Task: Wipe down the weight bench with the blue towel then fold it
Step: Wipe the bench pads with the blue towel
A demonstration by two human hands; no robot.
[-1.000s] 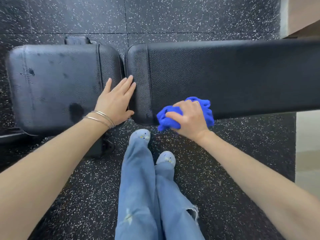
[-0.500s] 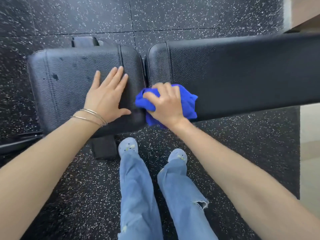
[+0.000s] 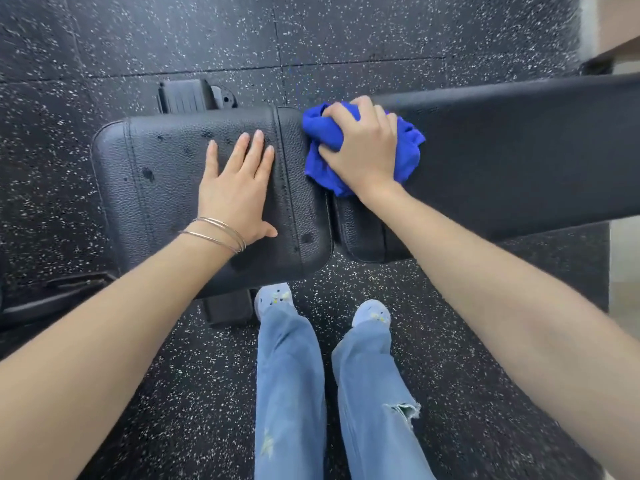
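Observation:
The black weight bench has a short seat pad [image 3: 156, 188] on the left and a long back pad [image 3: 519, 150] stretching to the right. My left hand [image 3: 235, 188] rests flat on the seat pad, fingers straight, with thin bangles on the wrist. My right hand [image 3: 363, 147] grips the bunched blue towel [image 3: 410, 150] and presses it on the left end of the back pad, by the gap between the pads. Dark spots mark the seat pad.
Black rubber floor [image 3: 346, 29] with white flecks surrounds the bench. My legs in blue jeans [image 3: 294, 393] and light shoes stand just in front of the bench. A frame foot [image 3: 188, 97] shows behind the seat pad, and a dark bar [image 3: 52, 299] lies low left.
My right hand has carried the towel from the near edge of the back pad to its left end and up toward the far edge. My left hand has stayed flat on the seat pad.

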